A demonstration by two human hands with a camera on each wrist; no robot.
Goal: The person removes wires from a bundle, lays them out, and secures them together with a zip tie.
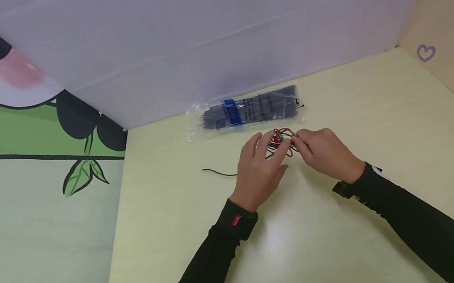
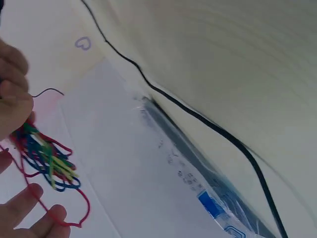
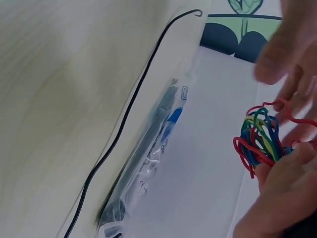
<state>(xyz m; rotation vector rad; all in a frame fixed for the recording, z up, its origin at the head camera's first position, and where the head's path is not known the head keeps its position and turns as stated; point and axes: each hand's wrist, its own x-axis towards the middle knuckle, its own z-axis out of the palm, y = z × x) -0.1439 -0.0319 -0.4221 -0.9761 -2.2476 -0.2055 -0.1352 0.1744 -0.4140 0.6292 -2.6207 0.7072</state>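
My right hand (image 1: 326, 152) pinches a bundle of thin red, blue, green and yellow cords (image 3: 265, 136) between thumb and fingers. The left hand (image 1: 259, 170) is beside it with fingers spread. In the left wrist view a loose red strand runs across the left fingertips (image 2: 57, 214), and the right hand (image 2: 12, 89) holds the bundle above them. A black cord (image 1: 218, 173) lies on the table to the left, and the left hand hides part of it in the head view. Its hooked end shows in the right wrist view.
Behind the hands lies a clear plastic bag (image 1: 265, 107) packed with long dark strips and crossed by a blue band. The pale table (image 1: 170, 238) meets a white panel (image 1: 218, 46) at the back and a beige panel (image 1: 449, 61) at the right.
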